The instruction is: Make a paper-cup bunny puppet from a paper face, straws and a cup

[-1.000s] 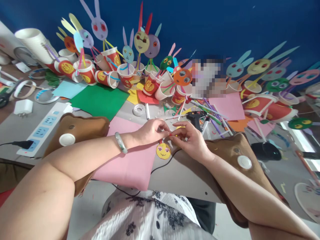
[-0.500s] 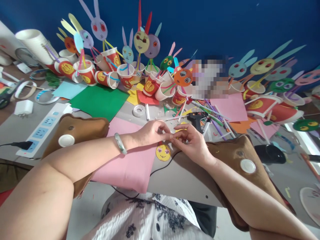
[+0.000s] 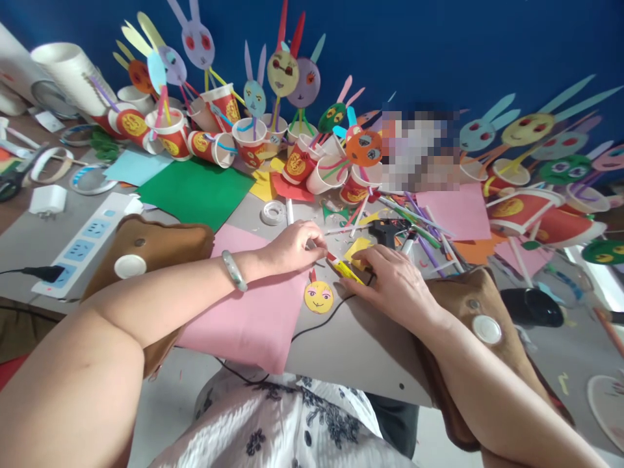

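Note:
My left hand [image 3: 292,247] rests over the pink paper sheet [image 3: 248,312], fingers curled in a pinch near a small red tip. My right hand [image 3: 394,283] lies beside it, fingers closed on a yellow paper strip [image 3: 348,270] that points toward the left hand. A yellow paper face disc [image 3: 318,296] with a drawn face lies on the table just below both hands. A scrap of yellow paper [image 3: 358,249] sits above the right hand. A pale bangle is on my left wrist.
Many paper cups with rabbit-eared paper faces [image 3: 253,136] crowd the table's far side against a blue wall. A green sheet [image 3: 197,192], tape roll [image 3: 272,212], black glue gun [image 3: 385,229], straws [image 3: 419,227], power strip [image 3: 82,244] and two brown pads [image 3: 151,250] lie around.
The hands have parted slightly and dropped toward the table. The yellow strip now shows between them, held flat by the right hand.

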### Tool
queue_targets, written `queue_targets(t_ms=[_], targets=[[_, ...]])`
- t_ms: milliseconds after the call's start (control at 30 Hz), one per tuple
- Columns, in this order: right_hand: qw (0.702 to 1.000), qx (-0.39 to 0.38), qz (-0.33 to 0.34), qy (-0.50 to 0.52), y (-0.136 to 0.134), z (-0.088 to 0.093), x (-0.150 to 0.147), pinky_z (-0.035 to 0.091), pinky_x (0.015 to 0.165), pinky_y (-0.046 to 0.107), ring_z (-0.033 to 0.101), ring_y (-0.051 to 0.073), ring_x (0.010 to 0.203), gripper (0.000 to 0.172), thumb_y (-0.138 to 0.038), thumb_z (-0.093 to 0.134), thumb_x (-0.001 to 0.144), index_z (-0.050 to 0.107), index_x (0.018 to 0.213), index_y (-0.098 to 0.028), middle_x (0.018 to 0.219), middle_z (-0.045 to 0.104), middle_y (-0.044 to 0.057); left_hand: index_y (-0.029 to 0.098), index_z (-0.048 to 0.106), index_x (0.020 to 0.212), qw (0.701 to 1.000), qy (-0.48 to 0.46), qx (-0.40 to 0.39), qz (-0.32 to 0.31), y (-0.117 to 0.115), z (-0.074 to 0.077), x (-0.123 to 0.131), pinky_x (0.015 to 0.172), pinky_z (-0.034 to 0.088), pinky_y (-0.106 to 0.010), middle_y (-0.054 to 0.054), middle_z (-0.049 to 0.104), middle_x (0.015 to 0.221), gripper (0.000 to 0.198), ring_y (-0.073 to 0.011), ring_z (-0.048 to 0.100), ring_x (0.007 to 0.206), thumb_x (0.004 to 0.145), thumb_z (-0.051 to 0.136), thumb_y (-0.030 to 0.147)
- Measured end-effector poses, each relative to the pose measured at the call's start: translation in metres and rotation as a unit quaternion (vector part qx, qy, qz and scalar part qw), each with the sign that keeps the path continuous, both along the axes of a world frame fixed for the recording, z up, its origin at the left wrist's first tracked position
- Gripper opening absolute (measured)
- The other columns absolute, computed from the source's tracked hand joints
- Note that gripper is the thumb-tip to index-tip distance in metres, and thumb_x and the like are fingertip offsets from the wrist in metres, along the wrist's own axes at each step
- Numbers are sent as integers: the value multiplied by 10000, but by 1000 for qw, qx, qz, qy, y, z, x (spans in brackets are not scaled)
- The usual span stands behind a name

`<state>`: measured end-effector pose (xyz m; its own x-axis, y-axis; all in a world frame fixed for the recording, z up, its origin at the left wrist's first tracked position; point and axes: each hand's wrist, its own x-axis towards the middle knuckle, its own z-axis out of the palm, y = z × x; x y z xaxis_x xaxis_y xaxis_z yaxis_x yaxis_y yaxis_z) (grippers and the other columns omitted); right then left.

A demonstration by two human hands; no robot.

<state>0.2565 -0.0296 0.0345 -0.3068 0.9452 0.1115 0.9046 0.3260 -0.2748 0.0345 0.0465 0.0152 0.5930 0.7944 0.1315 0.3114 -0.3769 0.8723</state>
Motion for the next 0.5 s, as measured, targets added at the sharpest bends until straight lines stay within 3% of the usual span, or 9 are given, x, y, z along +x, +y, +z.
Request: queue_targets(t_ms=[100,200,367,500], targets=[[994,-10,13,-106,0,-7,2,430,702,369,619,247,741,217,-412,648,843,618,811,-199,813,638,75,173,633,699,1000,1,13,3,0,-1,1,930,494,-372,-49,683,900,122,-180,609,931,810,665,137],[992,-9,5,-124,0,-10,3,410,674,360,612,236,695,190,-345,588,872,577,742,-206,748,618,65,174,626,697,1000,5,18,-19,-1,-1,1,940,488,-375,-58,689,944,130,-184,610,951,822,652,148],[997,61,-38,-26,-3,3,8,416,635,351,570,207,581,185,-387,546,938,592,896,-212,663,621,28,182,620,699,997,42,14,-69,-1,-5,2,984,443,-418,-65,683,1038,133,-220,587,1052,827,649,205],[992,99,-34,76,-8,13,6,467,664,354,586,194,610,170,-370,599,928,641,1018,-232,746,672,36,186,628,728,991,97,36,-84,-1,-11,7,1021,374,-479,-48,669,1094,89,-251,548,1129,814,617,207]])
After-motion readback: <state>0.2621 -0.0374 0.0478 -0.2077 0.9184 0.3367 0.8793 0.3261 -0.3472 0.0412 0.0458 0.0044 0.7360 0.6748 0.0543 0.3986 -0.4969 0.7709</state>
